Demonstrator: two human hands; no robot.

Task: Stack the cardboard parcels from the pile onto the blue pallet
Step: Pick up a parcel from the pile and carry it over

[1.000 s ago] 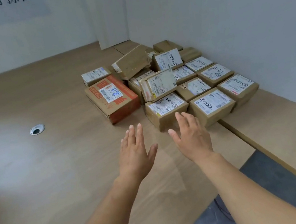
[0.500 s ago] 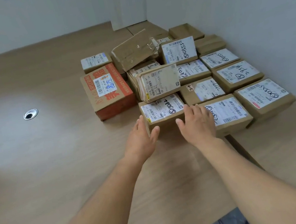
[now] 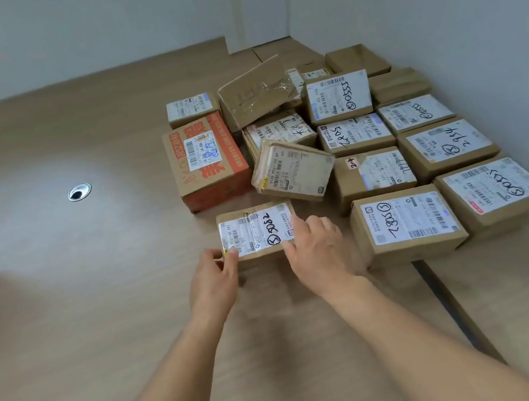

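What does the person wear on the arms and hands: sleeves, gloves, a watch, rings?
Nothing visible. The left hand and right hand have no gloves or rings, the wrists no watch or bracelet, and no sleeve covers the forearms in view.

One wide-angle camera, worn on the head, looks forward and steeply down from above the near edge of the light wooden table (image 3: 67,318). It faces the table's far right corner, where the white partition walls (image 3: 433,7) meet behind the pile of labelled cardboard parcels (image 3: 367,135). It sits close: both bare forearms enter from the bottom of the frame, and the left hand (image 3: 214,277) and right hand (image 3: 316,254) grip a small brown cardboard parcel (image 3: 257,232) near mid-frame.
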